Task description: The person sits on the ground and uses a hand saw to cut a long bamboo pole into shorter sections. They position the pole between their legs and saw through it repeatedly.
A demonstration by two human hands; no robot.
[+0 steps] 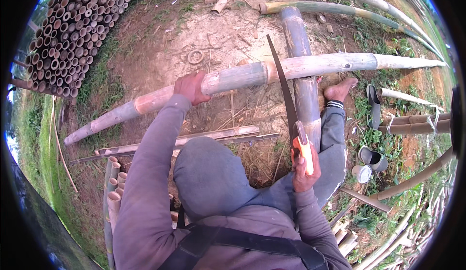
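Note:
A thick bamboo pole [238, 77] runs across in front of me, resting over another bamboo log [307, 97] that lies lengthwise beneath it. My left hand [192, 88] is closed over the pole, left of its middle. In my right hand [306, 169] is a hand saw [284, 88], gripped by its orange handle, blade pointing away from me. The blade lies across the pole beside a node, just left of the supporting log; whether its teeth have cut in cannot be made out. My bare foot [340, 90] is beside the log, close to the pole.
Cut bamboo tubes [73, 32] are stacked at the far left. More long poles [359, 12] lie at the far right. Split strips [218, 136] are on the ground before my knee. Loose shoes [373, 158] and a white cup [361, 174] sit at right.

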